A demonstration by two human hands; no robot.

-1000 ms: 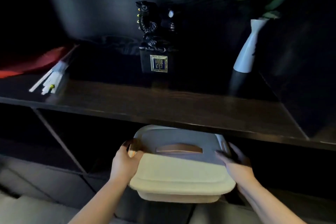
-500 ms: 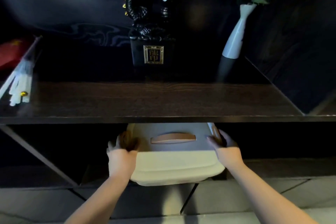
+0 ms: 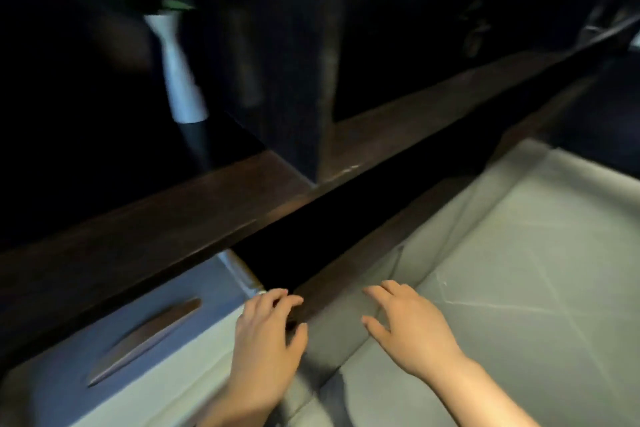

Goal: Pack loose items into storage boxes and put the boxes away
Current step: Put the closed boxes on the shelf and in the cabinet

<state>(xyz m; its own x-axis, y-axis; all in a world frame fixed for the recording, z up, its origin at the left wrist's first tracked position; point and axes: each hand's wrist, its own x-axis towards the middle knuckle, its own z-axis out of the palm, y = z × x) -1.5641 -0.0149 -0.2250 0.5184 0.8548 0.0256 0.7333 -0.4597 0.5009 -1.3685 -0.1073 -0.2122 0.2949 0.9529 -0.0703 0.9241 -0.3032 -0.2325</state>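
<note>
Both hands have come off the sides of the storage box (image 3: 145, 350) since half a second ago, and the view has swung so the shelving runs diagonally. One box shows: pale, with one curved brown handle (image 3: 145, 340) on its lid, tucked partly beneath the dark wooden shelf (image 3: 166, 229) to the left of the hands, its near part jutting out.

One shelf board crosses above the hands; one dark upright panel (image 3: 287, 80) stands on it beyond them. A black gap opens under the board just past the fingertips. Pale tiled floor (image 3: 519, 270) spreads to the right of the right hand, with room there.

One white vase (image 3: 180, 76) with green leaves stands on the shelf far beyond the left hand, blurred.

Two hands: the left hand (image 3: 266, 333) lies with fingers loosely bent at the box's right corner, against its edge, gripping nothing. The right hand (image 3: 408, 319) is spread, fingers relaxed, apart from the box; whether it touches the floor is unclear.
</note>
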